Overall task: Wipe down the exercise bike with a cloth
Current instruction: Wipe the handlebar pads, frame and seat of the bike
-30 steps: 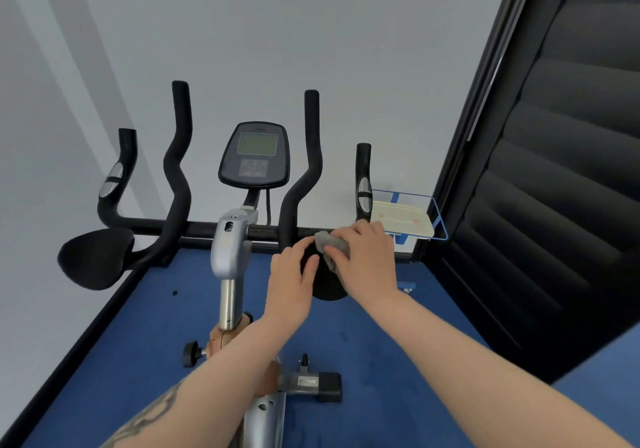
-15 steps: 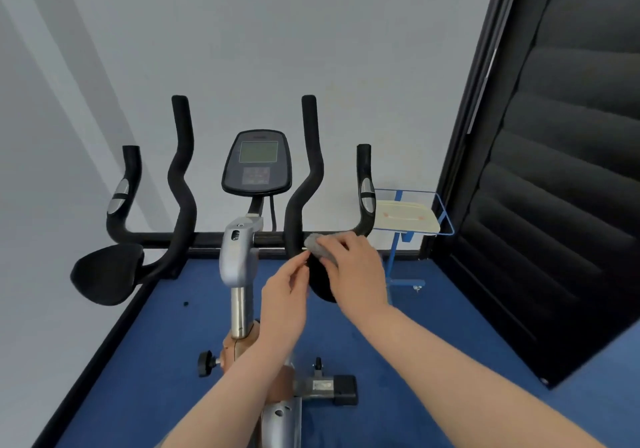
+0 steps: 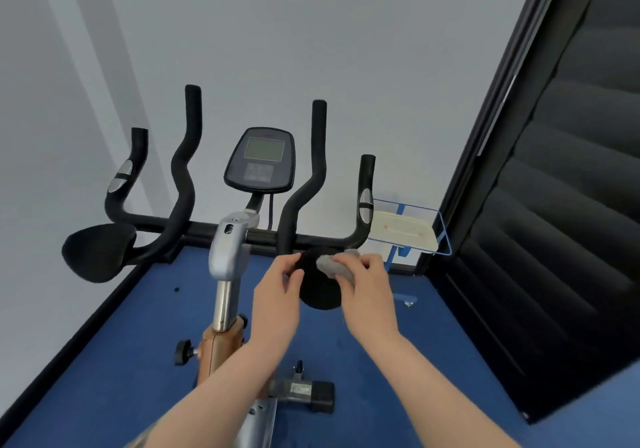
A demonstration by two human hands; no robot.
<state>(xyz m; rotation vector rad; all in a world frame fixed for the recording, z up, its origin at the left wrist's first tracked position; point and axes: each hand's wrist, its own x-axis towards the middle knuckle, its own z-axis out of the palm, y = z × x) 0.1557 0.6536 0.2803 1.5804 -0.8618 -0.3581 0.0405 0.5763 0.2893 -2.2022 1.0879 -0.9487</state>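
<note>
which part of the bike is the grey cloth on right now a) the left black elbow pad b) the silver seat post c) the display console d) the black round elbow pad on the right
d: the right hand presses the crumpled grey cloth onto the black round right elbow pad, while the left hand holds that pad's edge.

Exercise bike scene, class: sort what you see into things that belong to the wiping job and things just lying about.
Part of the job:
- grey cloth, held in the right hand
- right elbow pad, being wiped
- left hand, steadying the pad's edge
- exercise bike handlebars

Just there:
- blue wire tray stand
- black shutter door
- blue floor
</note>
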